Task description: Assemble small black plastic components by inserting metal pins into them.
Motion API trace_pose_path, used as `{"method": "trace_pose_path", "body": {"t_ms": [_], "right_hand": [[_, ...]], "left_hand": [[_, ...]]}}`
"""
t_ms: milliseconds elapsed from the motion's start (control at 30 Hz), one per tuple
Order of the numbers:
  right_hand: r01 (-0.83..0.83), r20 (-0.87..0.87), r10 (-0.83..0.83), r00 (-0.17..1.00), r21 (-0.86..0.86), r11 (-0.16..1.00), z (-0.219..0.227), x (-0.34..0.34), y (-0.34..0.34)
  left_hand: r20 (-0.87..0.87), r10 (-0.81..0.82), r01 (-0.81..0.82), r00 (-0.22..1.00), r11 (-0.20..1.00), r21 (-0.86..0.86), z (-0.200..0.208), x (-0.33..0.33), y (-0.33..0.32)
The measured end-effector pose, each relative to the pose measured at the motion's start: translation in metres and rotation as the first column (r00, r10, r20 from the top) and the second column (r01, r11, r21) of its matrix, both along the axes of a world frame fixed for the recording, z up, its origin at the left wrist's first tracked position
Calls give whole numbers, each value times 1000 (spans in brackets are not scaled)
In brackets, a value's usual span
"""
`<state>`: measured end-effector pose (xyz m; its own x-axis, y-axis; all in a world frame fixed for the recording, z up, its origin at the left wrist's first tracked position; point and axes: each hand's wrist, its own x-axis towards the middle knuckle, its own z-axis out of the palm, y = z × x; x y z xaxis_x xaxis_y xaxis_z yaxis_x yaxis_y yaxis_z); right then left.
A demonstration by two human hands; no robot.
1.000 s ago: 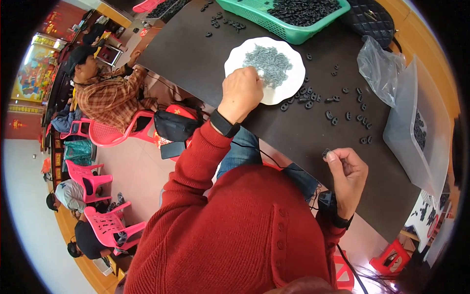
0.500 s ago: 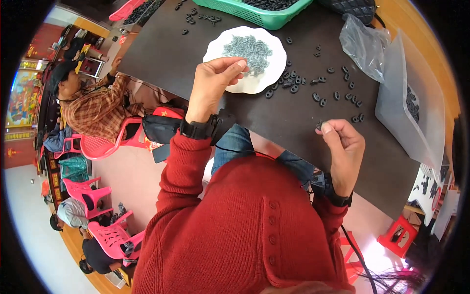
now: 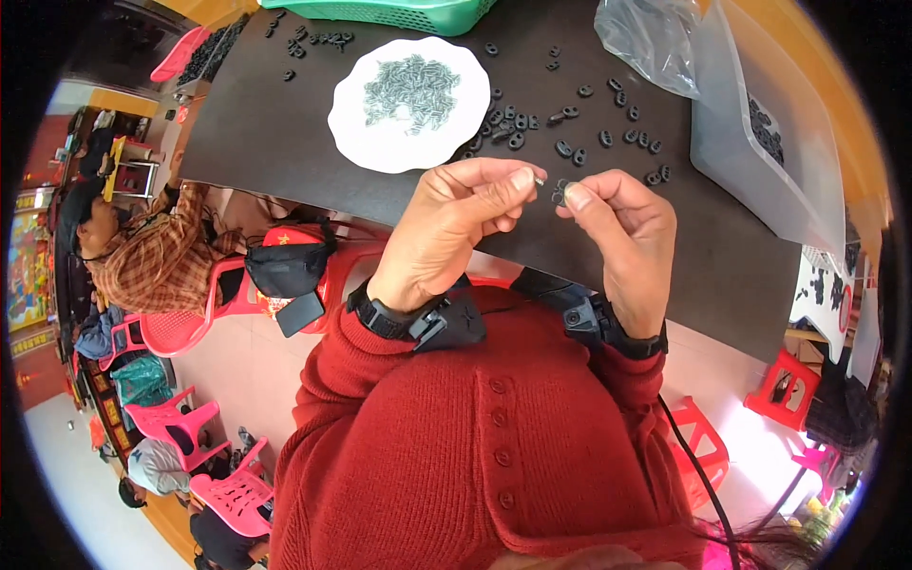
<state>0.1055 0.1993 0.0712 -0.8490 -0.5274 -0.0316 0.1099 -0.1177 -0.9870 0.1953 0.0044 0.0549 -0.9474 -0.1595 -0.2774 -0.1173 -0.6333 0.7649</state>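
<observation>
My left hand [image 3: 454, 223] pinches a tiny silvery spring [image 3: 541, 180] between thumb and forefinger. Close by on its right, my right hand [image 3: 635, 239] grips a small black plastic cord lock [image 3: 560, 193] by thumb and fingertips. The two pieces are a short gap apart, above the table's near edge. Beyond my left hand lies a white scalloped plate [image 3: 350, 133] bearing a heap of small springs [image 3: 415, 90]. Several loose black cord locks [image 3: 516, 141] are scattered on the dark table to the plate's right.
A green basket [image 3: 408, 17] stands at the table's far side. At the right are a clear plastic bag [image 3: 651, 43] and a translucent bin [image 3: 712, 123] with black pieces inside. A person in a plaid shirt [image 3: 157, 261] sits at left. Red stools [image 3: 784, 389] stand lower right.
My hands have come together: the left moved right from beside the plate, the right moved left and up with the cord lock. The whole view has shifted, so the table items appear further left.
</observation>
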Motion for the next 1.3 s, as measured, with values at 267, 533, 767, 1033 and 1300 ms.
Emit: {"method": "trace_pose_path", "body": {"t_ms": [267,533,767,1033,1300], "right_hand": [[27,-52,-25,998,38,999,-3,-1,13],[29,-111,-23,994,52,998,-5,1,24],[58,-83,-55,995,25,998,-3,7,32],[-21,53,21,998,-12,1000,11,14,30],[-116,54,121,991,-86,989,-5,10,15]], "left_hand": [[-3,-29,29,1000,999,-44,0,-6,16],[-62,-29,18,998,985,-173,3,-1,26],[-116,24,-71,993,907,-414,16,6,39],[-382,136,-357,914,716,-600,11,10,48],[-577,126,-521,807,612,-595,-10,6,42]]}}
